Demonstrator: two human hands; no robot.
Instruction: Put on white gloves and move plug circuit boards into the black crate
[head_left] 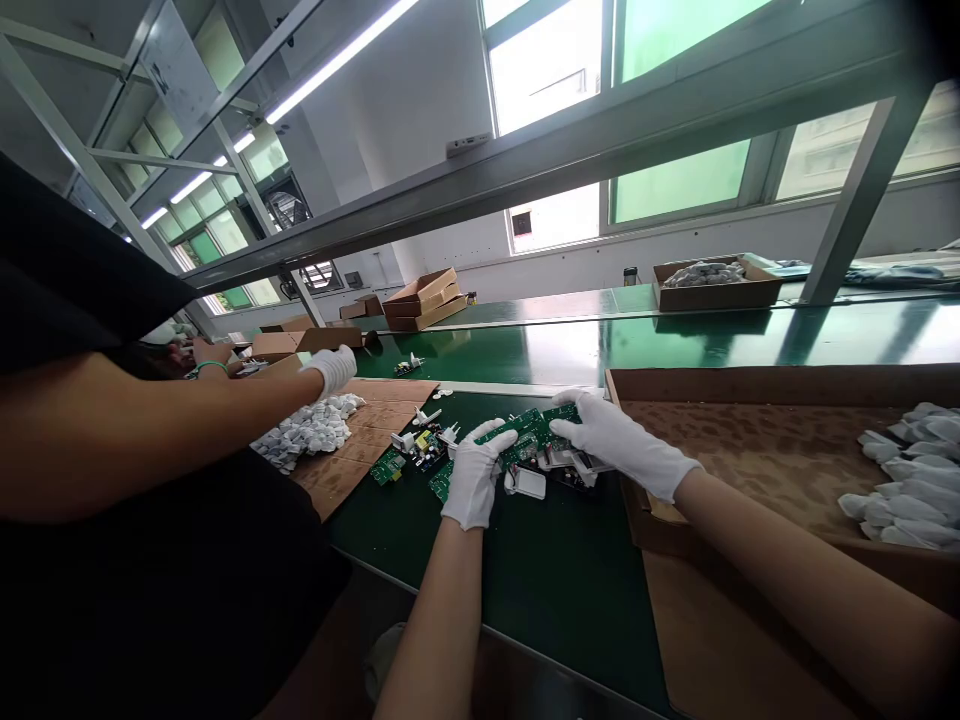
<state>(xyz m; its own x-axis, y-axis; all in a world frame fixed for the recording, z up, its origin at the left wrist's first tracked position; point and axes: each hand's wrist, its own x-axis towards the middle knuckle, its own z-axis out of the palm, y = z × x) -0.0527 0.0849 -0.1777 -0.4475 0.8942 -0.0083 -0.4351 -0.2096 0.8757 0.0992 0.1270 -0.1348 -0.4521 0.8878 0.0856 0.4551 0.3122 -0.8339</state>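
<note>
Both of my hands wear white gloves. My left hand (472, 480) is closed on the left end of a green circuit board (519, 430), thumb across its edge. The right end of the green boards is pinched by my right hand (600, 435); whether both hands hold one joined panel or separate boards I cannot tell. Below my right hand lie white plastic housings (527, 482) and more boards, partly covered. Just left of my left hand is a heap of circuit boards with components (426, 447), some bearing white plug parts.
At right stands a cardboard box (735, 450) with white wrapped pieces (919, 475). On the left, a co-worker's gloved hand (334, 370) is near a white pile (311, 432) on cardboard (382, 425). Behind runs a green belt (517, 350) with one assembly (409, 366); a metal beam (450, 195) crosses above.
</note>
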